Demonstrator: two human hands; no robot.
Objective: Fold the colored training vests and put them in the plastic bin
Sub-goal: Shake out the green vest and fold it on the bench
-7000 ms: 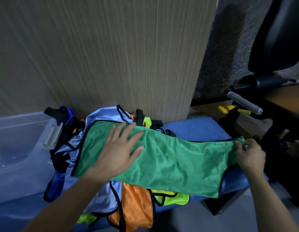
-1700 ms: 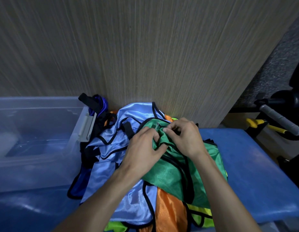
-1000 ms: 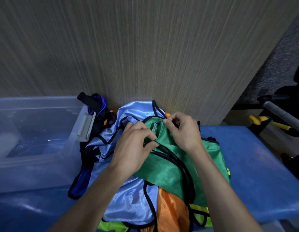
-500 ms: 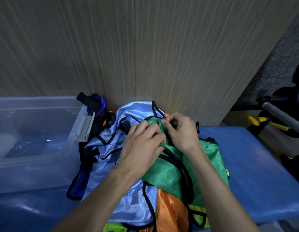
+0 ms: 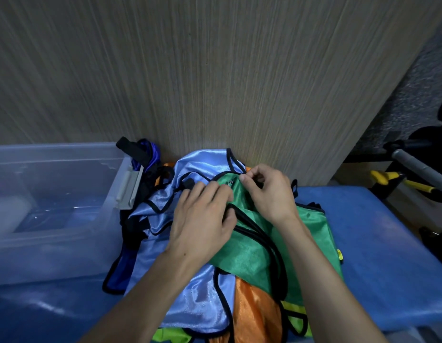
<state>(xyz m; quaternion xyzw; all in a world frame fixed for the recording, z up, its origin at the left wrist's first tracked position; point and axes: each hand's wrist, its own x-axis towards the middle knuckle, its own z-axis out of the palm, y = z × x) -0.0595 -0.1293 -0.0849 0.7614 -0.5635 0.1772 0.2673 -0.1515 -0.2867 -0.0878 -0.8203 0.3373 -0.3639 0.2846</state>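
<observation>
The left hand [image 5: 202, 219] lies on the near-left part of the green vest [image 5: 254, 251], its fingers curled over the fabric and its thumb against the black trim, gripping it. The right hand [image 5: 269, 191] pinches the vest's far top edge between thumb and forefinger, just beside the left fingertips. The green vest is folded into a narrow shape under and between both hands; its long axis runs from that far top edge, near the wooden panel [image 5: 215, 82], toward the person and slightly right. It rests on a pile: a light blue vest [image 5: 197, 298] to its left, an orange vest [image 5: 254, 315] and a yellow-green vest [image 5: 296, 318] beneath its near end. The pile sits on a blue bench [image 5: 376, 256]. The clear plastic bin [image 5: 54, 219] stands left of the pile, touching the vests at its latch
</observation>
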